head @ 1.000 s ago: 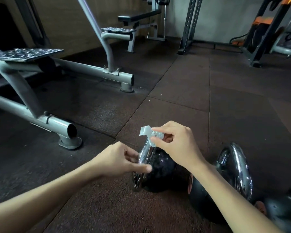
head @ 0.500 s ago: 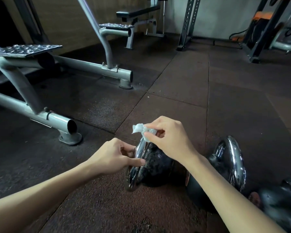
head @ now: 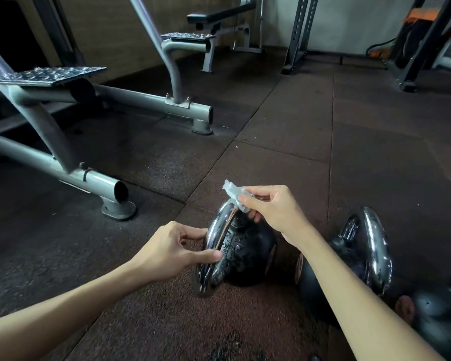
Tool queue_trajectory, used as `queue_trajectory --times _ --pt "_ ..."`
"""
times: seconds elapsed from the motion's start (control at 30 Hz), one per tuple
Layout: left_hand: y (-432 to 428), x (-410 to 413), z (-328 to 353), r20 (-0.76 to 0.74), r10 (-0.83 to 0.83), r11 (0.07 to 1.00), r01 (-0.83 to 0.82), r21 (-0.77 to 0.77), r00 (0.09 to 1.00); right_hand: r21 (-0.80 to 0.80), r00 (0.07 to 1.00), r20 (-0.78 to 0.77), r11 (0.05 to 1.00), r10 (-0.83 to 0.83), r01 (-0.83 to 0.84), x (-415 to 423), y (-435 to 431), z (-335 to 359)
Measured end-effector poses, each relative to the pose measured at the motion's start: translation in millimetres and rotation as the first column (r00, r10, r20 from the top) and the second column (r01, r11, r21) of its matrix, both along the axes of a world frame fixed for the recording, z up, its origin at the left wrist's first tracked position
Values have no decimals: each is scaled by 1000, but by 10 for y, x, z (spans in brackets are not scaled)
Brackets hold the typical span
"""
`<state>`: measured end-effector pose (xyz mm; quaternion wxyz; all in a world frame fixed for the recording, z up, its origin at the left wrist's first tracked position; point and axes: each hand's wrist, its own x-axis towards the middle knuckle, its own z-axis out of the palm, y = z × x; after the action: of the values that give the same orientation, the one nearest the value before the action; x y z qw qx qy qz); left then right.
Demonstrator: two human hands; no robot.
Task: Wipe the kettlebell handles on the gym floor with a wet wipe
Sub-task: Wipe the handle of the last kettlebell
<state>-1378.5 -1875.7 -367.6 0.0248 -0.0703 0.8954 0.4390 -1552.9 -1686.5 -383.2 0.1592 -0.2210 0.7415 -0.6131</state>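
A black kettlebell (head: 248, 254) lies tipped on the rubber floor, its chrome handle (head: 216, 230) pointing left. My left hand (head: 172, 250) pinches the handle's near part between thumb and fingers. My right hand (head: 274, 211) pinches a crumpled white wet wipe (head: 233, 192) against the far top of the same handle. A second kettlebell (head: 323, 282) with a chrome handle (head: 375, 246) stands to the right, partly hidden by my right forearm. A third kettlebell (head: 438, 316) shows at the right edge.
A grey steel machine frame (head: 99, 182) with round feet runs along the left, close to the first kettlebell. A bench (head: 219, 14), a rack upright (head: 297, 35) and an orange-black machine (head: 417, 40) stand at the back. Dark rubber tiles (head: 375, 165) cover the floor.
My right hand has slid the wipe along the top of the handle. My left hand keeps its hold, and the kettlebell stays tilted in place.
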Motion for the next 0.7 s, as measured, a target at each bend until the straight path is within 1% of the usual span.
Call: queue_trajectory --times 0.07,0.13,0.17,0.27,0.37,0.47,0.53,0.63,0.7 --pt "13 11 2 -17 -1 1000 1 2 1000 36 991 133 999 -9 5 -34 24 -115" --pt "12 2 -7 -23 -8 1000 8 -6 1000 56 960 280 998 -19 4 -41 39 -199" --pt "11 -15 -15 -17 -15 1000 15 -2 1000 60 954 299 998 -23 5 -45 49 -209" --pt "28 -59 40 5 -36 999 36 0 999 33 977 210 999 -29 22 -48 70 -136" --pt "1 -162 56 14 -45 999 45 6 999 -15 986 154 998 -56 59 -56 108 -77" --pt "48 -333 81 44 -24 998 21 61 999 -18 975 101 979 -200 203 -41 183 7" --pt "134 -477 124 49 2 996 -7 90 999 -46 965 60 964 -257 260 -34 251 116" --pt "257 -774 179 87 41 989 -52 139 995 -71 964 -13 962 -264 263 -16 331 277" --pt "329 -985 205 110 67 988 -82 132 992 -44 964 -45 965 -261 259 -13 385 359"
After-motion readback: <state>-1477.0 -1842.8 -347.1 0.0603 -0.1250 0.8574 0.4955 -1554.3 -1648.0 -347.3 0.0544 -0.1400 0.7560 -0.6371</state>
